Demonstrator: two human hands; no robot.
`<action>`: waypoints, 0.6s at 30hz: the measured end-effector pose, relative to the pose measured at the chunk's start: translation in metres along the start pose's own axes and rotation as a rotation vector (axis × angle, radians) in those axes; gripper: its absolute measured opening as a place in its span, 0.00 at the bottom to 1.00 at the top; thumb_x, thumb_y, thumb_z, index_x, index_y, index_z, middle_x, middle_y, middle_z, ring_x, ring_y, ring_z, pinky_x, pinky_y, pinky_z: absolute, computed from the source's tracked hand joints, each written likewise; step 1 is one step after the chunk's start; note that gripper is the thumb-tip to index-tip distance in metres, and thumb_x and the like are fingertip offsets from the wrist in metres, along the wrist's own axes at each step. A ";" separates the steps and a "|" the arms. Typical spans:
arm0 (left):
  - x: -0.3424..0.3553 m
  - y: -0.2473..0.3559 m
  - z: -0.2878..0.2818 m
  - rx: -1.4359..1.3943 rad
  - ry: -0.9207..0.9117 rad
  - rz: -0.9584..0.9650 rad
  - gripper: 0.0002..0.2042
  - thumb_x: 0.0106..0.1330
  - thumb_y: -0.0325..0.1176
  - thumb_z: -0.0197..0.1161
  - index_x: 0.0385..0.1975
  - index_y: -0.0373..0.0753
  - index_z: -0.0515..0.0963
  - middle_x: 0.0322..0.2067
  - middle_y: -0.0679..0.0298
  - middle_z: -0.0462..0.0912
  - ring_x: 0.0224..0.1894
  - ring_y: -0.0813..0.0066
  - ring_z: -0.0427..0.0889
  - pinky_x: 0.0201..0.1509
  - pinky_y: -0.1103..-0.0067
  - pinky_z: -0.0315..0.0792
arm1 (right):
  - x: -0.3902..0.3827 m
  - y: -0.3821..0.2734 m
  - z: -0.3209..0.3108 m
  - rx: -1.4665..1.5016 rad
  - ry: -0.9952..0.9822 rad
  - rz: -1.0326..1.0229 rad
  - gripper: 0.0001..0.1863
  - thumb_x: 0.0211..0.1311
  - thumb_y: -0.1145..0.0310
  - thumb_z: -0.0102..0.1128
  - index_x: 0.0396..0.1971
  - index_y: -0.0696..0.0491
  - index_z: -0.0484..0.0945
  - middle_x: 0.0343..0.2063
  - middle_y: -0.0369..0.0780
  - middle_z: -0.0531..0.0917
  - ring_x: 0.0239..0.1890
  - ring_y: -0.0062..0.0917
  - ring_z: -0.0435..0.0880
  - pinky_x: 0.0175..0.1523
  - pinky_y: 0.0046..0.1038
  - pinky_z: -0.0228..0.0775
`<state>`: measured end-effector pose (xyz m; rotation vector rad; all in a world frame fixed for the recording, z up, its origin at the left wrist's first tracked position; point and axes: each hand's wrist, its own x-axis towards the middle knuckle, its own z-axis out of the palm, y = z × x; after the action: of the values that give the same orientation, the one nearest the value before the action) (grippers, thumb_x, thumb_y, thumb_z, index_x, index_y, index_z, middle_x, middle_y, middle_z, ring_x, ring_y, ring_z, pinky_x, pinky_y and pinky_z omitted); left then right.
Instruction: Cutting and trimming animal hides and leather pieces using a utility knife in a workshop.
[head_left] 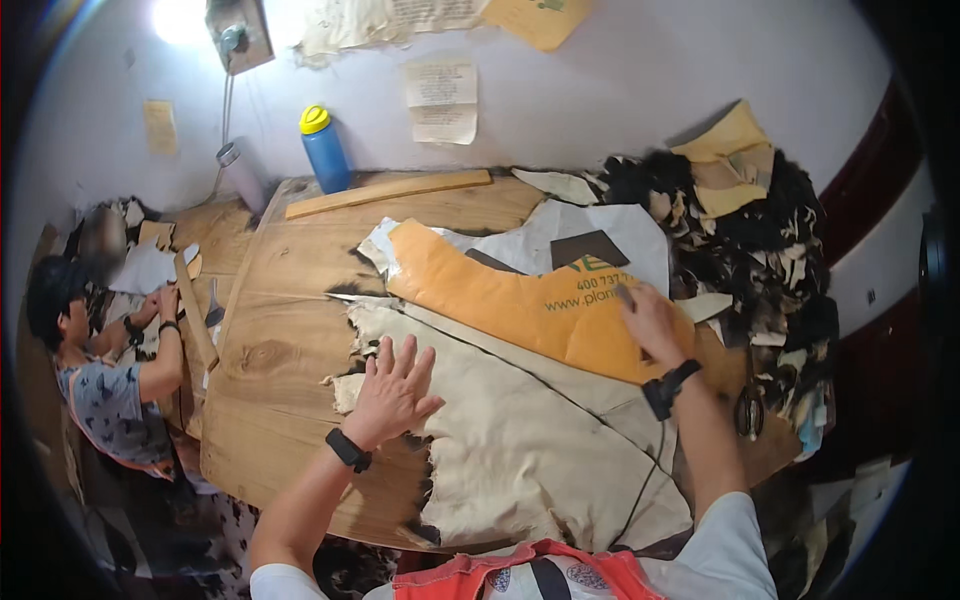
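Observation:
A pale cream hide (520,450) with ragged dark edges is spread on the wooden table, a dark line running diagonally across it. An orange curved sheet (490,283) with printing rests along the far side of that line. My left hand (395,392) is open, fingers spread, over the hide's left edge. At the right end of the orange sheet, my right hand (652,328) is closed around a small greyish thing too small to name, its fingers curled on the sheet. Behind the orange sheet lies a white sheet (640,230) with dark patches.
Fur scraps (790,290) pile up at the right, near black-handled scissors (748,412). A wooden strip (390,193), a blue bottle (325,155) and a pale flask (240,178) are along the far side. At left another person (120,370) works with both hands beside a wooden stick (196,310).

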<state>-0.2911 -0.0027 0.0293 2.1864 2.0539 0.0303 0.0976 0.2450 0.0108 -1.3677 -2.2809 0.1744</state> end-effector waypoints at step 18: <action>-0.001 -0.019 0.020 -0.161 0.161 -0.060 0.31 0.73 0.53 0.51 0.70 0.44 0.60 0.69 0.46 0.60 0.71 0.42 0.58 0.69 0.51 0.59 | 0.007 -0.021 -0.092 0.007 -0.298 0.053 0.16 0.47 0.65 0.69 0.34 0.59 0.80 0.29 0.52 0.82 0.34 0.46 0.83 0.37 0.38 0.72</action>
<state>-0.3082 -0.0044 0.0074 2.0860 2.1153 0.3638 0.1199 0.2289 0.1013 -1.4837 -2.4799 0.4299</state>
